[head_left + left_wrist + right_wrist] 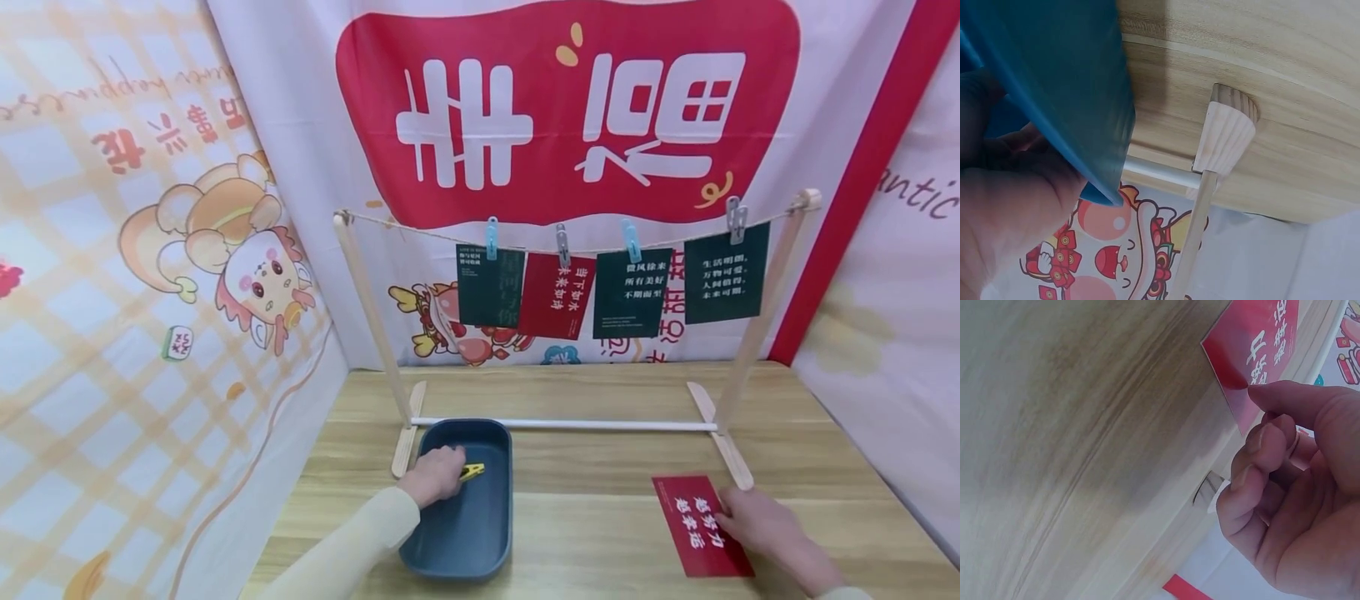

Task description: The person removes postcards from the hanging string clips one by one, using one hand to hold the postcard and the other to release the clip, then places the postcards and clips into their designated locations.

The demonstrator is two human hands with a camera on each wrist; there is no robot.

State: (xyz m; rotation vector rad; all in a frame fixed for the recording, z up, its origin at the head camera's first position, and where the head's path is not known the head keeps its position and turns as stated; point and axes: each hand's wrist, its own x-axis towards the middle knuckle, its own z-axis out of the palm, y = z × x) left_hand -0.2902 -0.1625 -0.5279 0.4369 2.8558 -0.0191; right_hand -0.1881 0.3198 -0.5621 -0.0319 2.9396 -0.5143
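My left hand (437,477) reaches down into a dark blue oblong tray (467,546), its fingertips on a yellow clothespin (473,472). In the left wrist view the tray wall hides most of these fingers and the clothespin. At the right, my right hand (765,523) pinches the edge of a red card (692,537) with white lettering, low over the table. The right wrist view shows the thumb (1275,394) at the card's edge and the other fingers curled below it.
Behind the tray stands a wooden rack (367,312) with a string across its top. Blue and grey clothespins hold green cards (633,304) and one red card (553,300) on it. A white bar (570,425) joins the rack's feet, and printed cloth surrounds the wooden table (585,508).
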